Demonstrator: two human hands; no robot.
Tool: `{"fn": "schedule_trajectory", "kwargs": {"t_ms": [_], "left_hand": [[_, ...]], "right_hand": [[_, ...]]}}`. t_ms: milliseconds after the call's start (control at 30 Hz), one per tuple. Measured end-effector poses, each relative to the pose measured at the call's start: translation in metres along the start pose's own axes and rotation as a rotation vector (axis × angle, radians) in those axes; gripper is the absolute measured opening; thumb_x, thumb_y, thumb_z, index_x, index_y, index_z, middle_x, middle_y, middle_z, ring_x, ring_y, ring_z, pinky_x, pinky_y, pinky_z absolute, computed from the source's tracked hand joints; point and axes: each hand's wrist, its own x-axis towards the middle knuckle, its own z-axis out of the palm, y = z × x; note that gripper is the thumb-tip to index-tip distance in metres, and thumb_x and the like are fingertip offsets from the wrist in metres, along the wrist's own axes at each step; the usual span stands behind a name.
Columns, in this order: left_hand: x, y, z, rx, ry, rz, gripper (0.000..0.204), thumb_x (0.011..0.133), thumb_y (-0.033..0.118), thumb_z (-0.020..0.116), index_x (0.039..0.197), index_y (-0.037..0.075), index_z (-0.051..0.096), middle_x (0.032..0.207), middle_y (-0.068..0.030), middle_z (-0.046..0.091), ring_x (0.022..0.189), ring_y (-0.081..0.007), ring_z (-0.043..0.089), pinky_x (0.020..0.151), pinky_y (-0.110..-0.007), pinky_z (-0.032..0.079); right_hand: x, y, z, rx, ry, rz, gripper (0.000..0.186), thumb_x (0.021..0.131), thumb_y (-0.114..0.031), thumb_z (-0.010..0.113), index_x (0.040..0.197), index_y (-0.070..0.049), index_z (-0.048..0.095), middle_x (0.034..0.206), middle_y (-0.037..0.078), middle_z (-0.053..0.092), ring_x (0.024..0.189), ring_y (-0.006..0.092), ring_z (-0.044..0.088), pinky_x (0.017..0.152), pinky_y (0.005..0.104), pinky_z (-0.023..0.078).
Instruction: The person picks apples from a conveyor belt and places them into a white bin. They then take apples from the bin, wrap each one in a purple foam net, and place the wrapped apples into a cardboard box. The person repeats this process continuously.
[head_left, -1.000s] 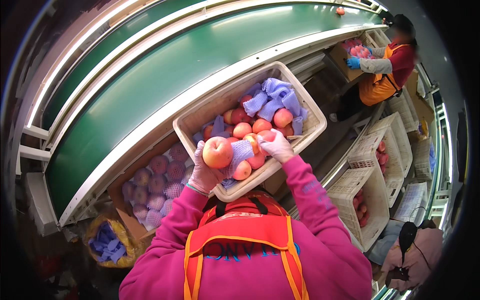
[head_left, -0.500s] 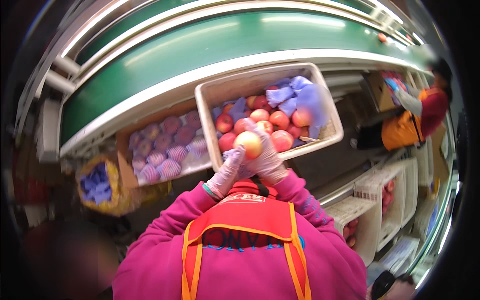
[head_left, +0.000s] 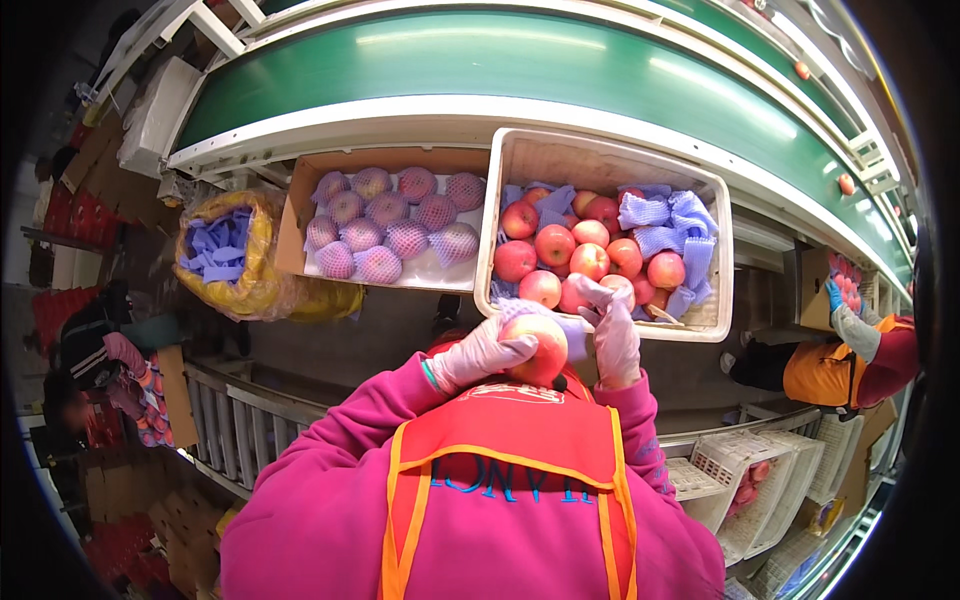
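My left hand [head_left: 485, 352], in a pale pink glove, is closed on a red-yellow apple [head_left: 538, 352] with blue foam netting [head_left: 515, 312] at it, held low in front of my chest. My right hand [head_left: 610, 330], also gloved, is just right of that apple, its curled fingers apart at the front rim of a cream plastic crate [head_left: 723, 270]. The crate holds several red apples [head_left: 555, 244] and loose blue foam nets [head_left: 687, 215]. To its left lies a cardboard box [head_left: 293, 225] with several apples [head_left: 385, 208] in foam nets.
A green conveyor [head_left: 450, 55] runs behind both containers. A yellow bag [head_left: 247, 300] of blue nets sits left. Co-workers handle boxes at far left [head_left: 80, 350] and right [head_left: 860, 365]. White crates [head_left: 760, 490] stand lower right, and a metal railing [head_left: 250, 430] lower left.
My head has turned, bringing more of the left side into view. My left hand and apple have moved down toward my chest; my right hand has separated from them slightly to the right.
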Motion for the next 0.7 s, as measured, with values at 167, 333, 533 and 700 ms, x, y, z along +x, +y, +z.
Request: {"fn": "schedule_trajectory", "kwargs": {"t_ms": [167, 333, 533, 700], "left_hand": [[-0.01, 0.011, 0.021, -0.238, -0.065, -0.188, 0.07, 0.083, 0.049, 0.064, 0.132, 0.004, 0.043, 0.128, -0.0074, 0.049, 0.12, -0.0157, 0.045, 0.106, -0.033, 0.033], [-0.02, 0.007, 0.011, -0.387, -0.053, -0.097, 0.077, 0.081, 0.049, 0.067, 0.135, 0.001, 0.039, 0.132, -0.0125, 0.049, 0.123, -0.0233, 0.047, 0.108, -0.038, 0.034], [-0.017, 0.003, 0.002, -0.215, 0.041, 0.015, 0.064, 0.086, 0.043, 0.064, 0.13, 0.0, 0.046, 0.129, -0.0109, 0.053, 0.119, -0.0194, 0.05, 0.104, -0.034, 0.037], [0.0, -0.009, -0.018, 0.187, 0.395, 0.321, 0.025, 0.092, 0.018, 0.058, 0.113, 0.004, 0.057, 0.106, -0.002, 0.06, 0.1, -0.0108, 0.055, 0.093, -0.028, 0.044]], "right_hand": [[0.012, 0.041, -0.009, 0.08, -0.484, 0.315, 0.047, 0.097, -0.036, 0.04, 0.127, -0.001, 0.05, 0.121, 0.014, 0.057, 0.113, 0.0232, 0.054, 0.103, 0.037, 0.038], [0.006, 0.034, -0.004, -0.39, -0.636, -0.001, 0.046, 0.081, -0.009, 0.067, 0.125, -0.006, 0.052, 0.123, 0.01, 0.056, 0.121, 0.0233, 0.048, 0.107, 0.0325, 0.034], [-0.008, -0.007, 0.008, 0.177, -0.269, 0.368, 0.028, 0.093, -0.019, 0.06, 0.114, -0.001, 0.057, 0.103, 0.006, 0.064, 0.091, 0.0134, 0.063, 0.079, 0.0263, 0.051], [0.013, 0.012, 0.01, -0.699, -0.081, -0.193, 0.017, 0.087, -0.011, 0.065, 0.077, -0.005, 0.054, 0.07, 0.002, 0.056, 0.056, 0.0105, 0.051, 0.053, 0.0264, 0.044]]}}
